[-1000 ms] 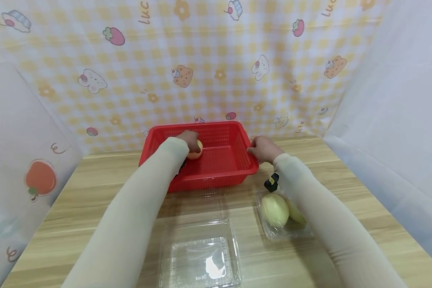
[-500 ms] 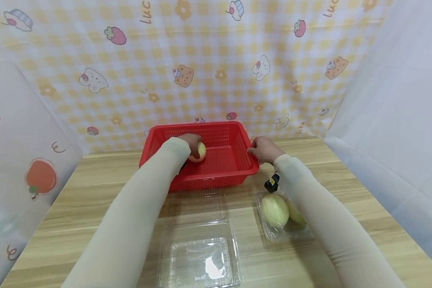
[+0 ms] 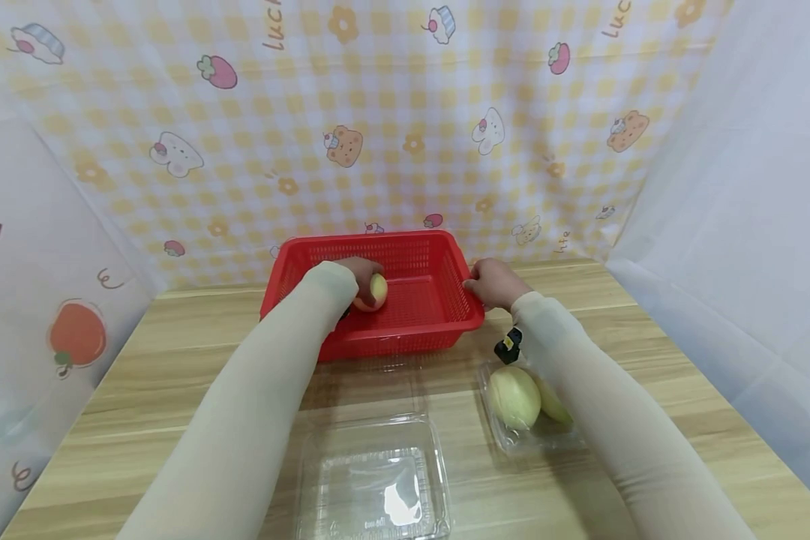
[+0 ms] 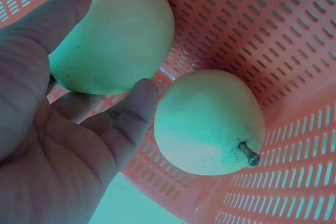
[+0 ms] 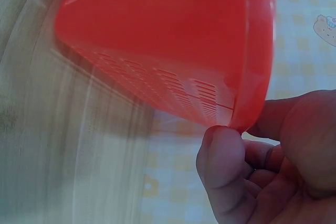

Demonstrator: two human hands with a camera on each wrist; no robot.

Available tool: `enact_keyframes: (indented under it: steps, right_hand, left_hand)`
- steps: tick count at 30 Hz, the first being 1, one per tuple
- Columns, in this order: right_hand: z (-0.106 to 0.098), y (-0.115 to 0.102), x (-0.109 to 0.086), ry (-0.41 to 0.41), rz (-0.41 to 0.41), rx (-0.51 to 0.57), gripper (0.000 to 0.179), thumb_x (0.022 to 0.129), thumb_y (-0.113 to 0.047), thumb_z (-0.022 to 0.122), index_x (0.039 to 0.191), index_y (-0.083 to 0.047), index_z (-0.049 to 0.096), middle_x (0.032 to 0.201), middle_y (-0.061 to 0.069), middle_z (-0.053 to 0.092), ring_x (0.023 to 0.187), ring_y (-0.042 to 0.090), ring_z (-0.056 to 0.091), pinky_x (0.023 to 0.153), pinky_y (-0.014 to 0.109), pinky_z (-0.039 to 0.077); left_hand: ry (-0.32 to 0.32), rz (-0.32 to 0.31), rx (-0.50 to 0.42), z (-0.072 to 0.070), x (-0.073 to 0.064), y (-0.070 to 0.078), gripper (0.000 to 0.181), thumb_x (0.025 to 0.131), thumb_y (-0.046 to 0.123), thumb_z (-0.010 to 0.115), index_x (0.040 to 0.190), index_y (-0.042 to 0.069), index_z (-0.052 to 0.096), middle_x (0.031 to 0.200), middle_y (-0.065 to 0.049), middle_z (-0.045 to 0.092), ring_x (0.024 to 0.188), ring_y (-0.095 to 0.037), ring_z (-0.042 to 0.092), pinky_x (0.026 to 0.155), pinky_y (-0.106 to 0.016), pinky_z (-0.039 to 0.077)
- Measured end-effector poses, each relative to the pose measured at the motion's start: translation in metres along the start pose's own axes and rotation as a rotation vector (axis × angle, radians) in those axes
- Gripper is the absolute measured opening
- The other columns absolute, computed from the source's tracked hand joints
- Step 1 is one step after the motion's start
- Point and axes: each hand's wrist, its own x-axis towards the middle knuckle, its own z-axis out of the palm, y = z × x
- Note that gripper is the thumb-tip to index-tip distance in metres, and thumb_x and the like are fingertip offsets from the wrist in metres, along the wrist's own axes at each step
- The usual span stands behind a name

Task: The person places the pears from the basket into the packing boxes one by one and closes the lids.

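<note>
Inside the red plastic basket (image 3: 391, 337), my left hand (image 3: 366, 274) holds a pale yellow pear (image 3: 379, 291). The left wrist view has the thumb on one side of that pear (image 4: 115, 35) and the fingers curled under the other. A second pear (image 4: 207, 124), with a short brown stem, lies beside the fingertips against the basket's slotted wall; my forearm hides it in the head view. At the basket's right end, my right hand (image 3: 496, 283) grips the rim, and the right wrist view shows thumb and fingers pinching the rim's edge (image 5: 257, 51).
A clear plastic box (image 3: 378, 480) stands in front of the basket, its lid folded back towards it. Right of it, another clear box (image 3: 513, 444) holds a pale pear (image 3: 515, 397) and a second one (image 3: 555, 405) partly behind my right sleeve. A checked curtain (image 3: 412, 112) hangs behind the table.
My left hand and the pear have shifted slightly right and towards me within the basket. My right hand stays on the rim.
</note>
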Motion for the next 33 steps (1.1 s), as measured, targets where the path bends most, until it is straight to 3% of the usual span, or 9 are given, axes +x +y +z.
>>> enact_keyframes:
  steps: [5, 10, 15, 22, 27, 33]
  right_hand:
    - [0.000, -0.002, -0.001, -0.004, 0.002, -0.007, 0.021, 0.103, -0.014, 0.052, 0.107, 0.006, 0.059, 0.092, 0.017, 0.067, 0.073, 0.021, 0.070, 0.064, 0.031, 0.058]
    - [0.000, -0.002, -0.001, -0.003, 0.001, -0.001, 0.021, 0.103, -0.014, 0.052, 0.106, 0.006, 0.059, 0.090, 0.016, 0.067, 0.072, 0.021, 0.070, 0.064, 0.031, 0.058]
    - [0.001, 0.003, -0.002, -0.009, 0.001, -0.002, 0.020, 0.102, -0.014, 0.053, 0.105, 0.006, 0.059, 0.090, 0.016, 0.067, 0.072, 0.021, 0.070, 0.063, 0.032, 0.058]
    - [0.004, 0.004, 0.000, -0.001, 0.004, -0.006, 0.020, 0.102, -0.014, 0.053, 0.105, 0.005, 0.059, 0.089, 0.015, 0.067, 0.071, 0.021, 0.069, 0.062, 0.031, 0.057]
    - [0.003, 0.001, 0.001, -0.012, 0.007, 0.013, 0.020, 0.102, -0.013, 0.053, 0.106, 0.006, 0.059, 0.090, 0.016, 0.068, 0.072, 0.021, 0.070, 0.063, 0.031, 0.057]
    - [0.000, -0.003, -0.001, -0.005, 0.014, 0.017, 0.020, 0.102, -0.012, 0.052, 0.106, 0.007, 0.059, 0.089, 0.017, 0.068, 0.071, 0.021, 0.070, 0.063, 0.031, 0.057]
  left_hand:
    - [-0.014, -0.049, -0.079, 0.000, -0.005, -0.002, 0.094, 0.069, 0.020, 0.090, 0.148, 0.039, 0.044, 0.135, -0.003, 0.045, 0.119, -0.029, 0.043, 0.081, -0.046, 0.053]
    - [-0.019, -0.034, -0.062, 0.000, -0.013, 0.000, 0.098, 0.064, 0.021, 0.093, 0.148, 0.038, 0.044, 0.134, -0.003, 0.046, 0.119, -0.030, 0.044, 0.081, -0.046, 0.054]
    - [-0.033, 0.033, 0.063, 0.005, -0.008, -0.003, 0.101, 0.065, 0.027, 0.093, 0.151, 0.035, 0.039, 0.137, -0.004, 0.046, 0.122, -0.032, 0.042, 0.090, -0.051, 0.051]
    - [-0.020, 0.092, 0.172, 0.007, 0.011, -0.008, 0.086, 0.068, 0.028, 0.092, 0.142, 0.035, 0.048, 0.125, 0.000, 0.053, 0.113, -0.027, 0.048, 0.084, -0.045, 0.053]
    - [0.038, 0.204, 0.270, 0.000, 0.020, -0.006, 0.068, 0.069, 0.029, 0.091, 0.127, 0.030, 0.054, 0.116, -0.002, 0.056, 0.108, -0.025, 0.051, 0.083, -0.043, 0.052]
    - [0.105, 0.311, 0.309, -0.011, 0.015, 0.004, 0.064, 0.072, 0.027, 0.088, 0.126, 0.023, 0.054, 0.117, -0.006, 0.050, 0.106, -0.025, 0.048, 0.080, -0.040, 0.051]
